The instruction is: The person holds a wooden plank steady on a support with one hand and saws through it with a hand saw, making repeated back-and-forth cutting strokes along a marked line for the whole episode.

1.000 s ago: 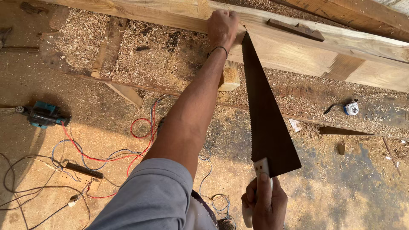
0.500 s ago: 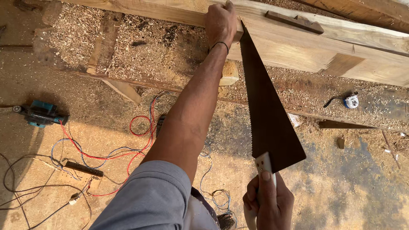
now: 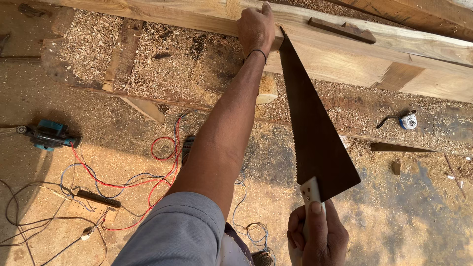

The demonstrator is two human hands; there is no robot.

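Gripping one handsaw (image 3: 315, 143): right hand (image 3: 318, 236); left hand (image 3: 256, 27) on one beam (image 3: 345, 59)

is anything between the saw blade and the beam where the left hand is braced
Nothing visible does. The saw blade runs from the right hand straight up to the beam, its tip meeting the wood right beside the left hand, which rests on the beam's edge.
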